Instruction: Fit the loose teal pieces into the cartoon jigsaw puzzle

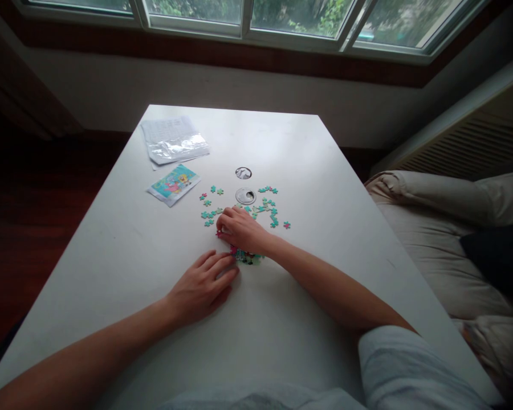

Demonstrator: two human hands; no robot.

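Cluster (pixel 248 259): on the table (pixel 154 245), at the near side of the disc (pixel 243 197); its pieces lie tight together and seem at least partly joined.
Loose pieces (pixel 274 216): many, mostly teal and green, spread left, right and near of the disc, apart from the cluster; judging by these, the joining looks well short of complete.
Right hand (pixel 244 230): just near of the disc, its grip clamped, as far as can be seen, on a pink piece (pixel 218 234).
Left hand (pixel 203 285): near and left of the disc, grip apart, holding nothing visible; fingertips at the cluster's left edge.
Packet (pixel 175 184): left of the disc, printed side up.
Clear bag (pixel 175 142): far left of the disc.
Hidden: part of the cluster and some loose pieces, behind the right hand.
Cut off: the left forearm.
Hard to make out: which pieces interlock; the cluster's picture.
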